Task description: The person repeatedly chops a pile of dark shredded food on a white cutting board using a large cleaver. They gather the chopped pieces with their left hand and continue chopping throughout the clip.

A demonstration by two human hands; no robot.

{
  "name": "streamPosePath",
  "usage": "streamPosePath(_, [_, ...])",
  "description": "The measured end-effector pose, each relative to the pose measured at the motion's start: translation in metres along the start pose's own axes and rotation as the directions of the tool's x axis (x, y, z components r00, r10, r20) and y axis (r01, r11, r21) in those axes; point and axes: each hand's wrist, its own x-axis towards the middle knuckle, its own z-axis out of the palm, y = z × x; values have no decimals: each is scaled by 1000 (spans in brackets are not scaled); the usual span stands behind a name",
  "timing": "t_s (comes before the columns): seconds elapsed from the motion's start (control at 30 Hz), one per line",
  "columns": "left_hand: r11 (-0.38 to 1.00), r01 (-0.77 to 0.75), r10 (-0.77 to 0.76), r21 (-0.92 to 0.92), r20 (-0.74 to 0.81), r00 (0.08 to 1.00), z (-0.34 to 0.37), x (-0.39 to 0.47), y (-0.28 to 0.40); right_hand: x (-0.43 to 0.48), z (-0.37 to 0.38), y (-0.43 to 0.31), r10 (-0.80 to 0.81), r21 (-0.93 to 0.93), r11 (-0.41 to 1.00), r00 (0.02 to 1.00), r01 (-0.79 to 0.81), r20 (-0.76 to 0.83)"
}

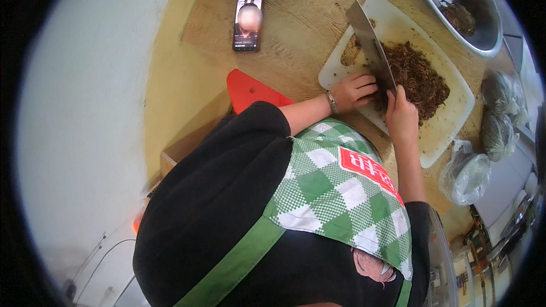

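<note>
My right hand [402,115] grips the handle of a broad-bladed cleaver [375,47], its blade slanting up and left across a white plastic cutting board [452,136]. Close beside the blade, on its left, my left hand [355,91] rests with bent fingers at the board's near edge. What lies under those fingertips is mostly hidden. A heap of dark brown, finely chopped, stringy food [418,81] is spread to the right of the blade. Small scraps cling to the board around its handle hole [350,53].
A metal basin [490,44] with dark brown clumps stands at the far right. Near the right table edge lie filled plastic bags [499,136] and a clear plastic bag [465,175]. A lit phone [247,24] and a red plastic object [254,91] are to the left.
</note>
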Motion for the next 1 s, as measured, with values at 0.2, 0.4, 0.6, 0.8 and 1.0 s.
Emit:
streamPosePath(0.2, [996,-11,9,90,27,1000,2,7,0,-1,-15,13,36,115,993,999,-31,-40])
streamPosePath(0.4, [985,168,-170,-31,-114,979,-4,6,9,-32,-43,3,29,-36,999,999,-31,-41])
streamPosePath(0.6, [991,133,-136,-29,-106,985,1,14,10,-82,-62,-11,109,-149,985,983,-88,145])
streamPosePath(0.8, [989,148,-146,22,-77,986,4,6,7,-96,-32,-2,70,-94,994,991,-59,114])
streamPosePath(1.0, [992,125,-121,24,-116,986,-2,15,13,-2,-3,-10,11,-27,1000,1000,-11,29])
